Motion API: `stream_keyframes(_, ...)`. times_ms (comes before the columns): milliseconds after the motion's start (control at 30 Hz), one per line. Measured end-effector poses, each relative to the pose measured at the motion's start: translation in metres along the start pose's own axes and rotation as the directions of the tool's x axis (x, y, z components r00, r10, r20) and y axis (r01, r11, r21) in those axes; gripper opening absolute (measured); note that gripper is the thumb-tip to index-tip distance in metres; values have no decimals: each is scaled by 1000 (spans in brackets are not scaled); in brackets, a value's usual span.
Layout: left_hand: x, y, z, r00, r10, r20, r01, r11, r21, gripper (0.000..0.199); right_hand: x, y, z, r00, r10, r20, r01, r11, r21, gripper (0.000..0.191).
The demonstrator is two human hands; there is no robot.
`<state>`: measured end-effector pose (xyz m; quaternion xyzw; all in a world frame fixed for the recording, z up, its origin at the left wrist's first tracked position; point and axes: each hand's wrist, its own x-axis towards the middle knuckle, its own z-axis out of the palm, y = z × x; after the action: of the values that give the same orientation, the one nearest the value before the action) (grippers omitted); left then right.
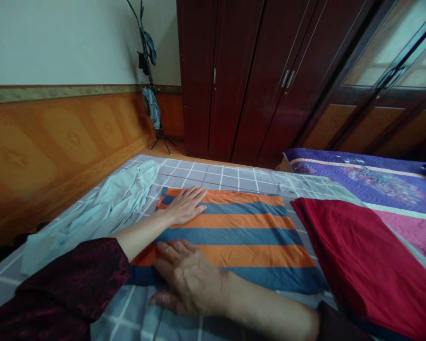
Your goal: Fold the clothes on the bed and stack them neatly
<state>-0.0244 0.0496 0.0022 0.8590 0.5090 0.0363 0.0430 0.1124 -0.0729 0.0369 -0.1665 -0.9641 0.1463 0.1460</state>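
An orange and blue striped shirt (248,237) lies spread flat on the checked bedsheet (230,175), its neckline at the far edge. My left hand (186,206) rests flat on the shirt's upper left part, fingers stretched out and pointing away from me. Nearer to me, my right hand (191,277) is over the lower left part of the shirt, palm down, fingers extended and thumb apart. Neither hand grips anything. Part of the shirt's left side is covered by my hands and left forearm.
A folded red cloth (369,260) lies to the right of the shirt. On the left is a crumpled pale blue cloth (102,208). Beyond the bed stand a dark red wardrobe (248,80) and a coat rack (149,71). A purple quilted cover (358,175) is at right.
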Motion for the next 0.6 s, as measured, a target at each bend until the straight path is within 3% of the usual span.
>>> stream_keyframes(100,-8,-2,2,998,65,-20,-65,997,38,55,-9,25,-22,971,179,-157,-185,982,-30,31)
stream_keyframes(200,-17,-2,7,994,111,6,-111,992,60,57,-33,69,-37,870,428,-246,-470,870,-147,42)
stream_keyframes(233,-19,-2,9,995,100,18,-101,993,60,58,-44,86,-41,810,544,-218,-584,781,-220,48)
stream_keyframes(300,-22,-4,11,998,53,46,-56,997,59,61,-68,116,-48,639,739,-216,-763,571,-302,54)
stream_keyframes(367,-23,-4,8,998,16,67,-20,998,66,64,-91,135,-57,515,816,-263,-846,434,-310,55)
stream_keyframes(433,-26,-1,1,998,3,60,-8,997,79,65,-111,140,-67,428,856,-291,-889,342,-303,53)
stream_keyframes(500,-33,6,-10,999,31,33,-34,996,83,64,-129,136,-76,393,868,-305,-903,302,-304,53)
stream_keyframes(600,-53,22,-25,995,104,0,-104,994,40,58,-155,120,-80,465,841,-277,-871,379,-312,57)
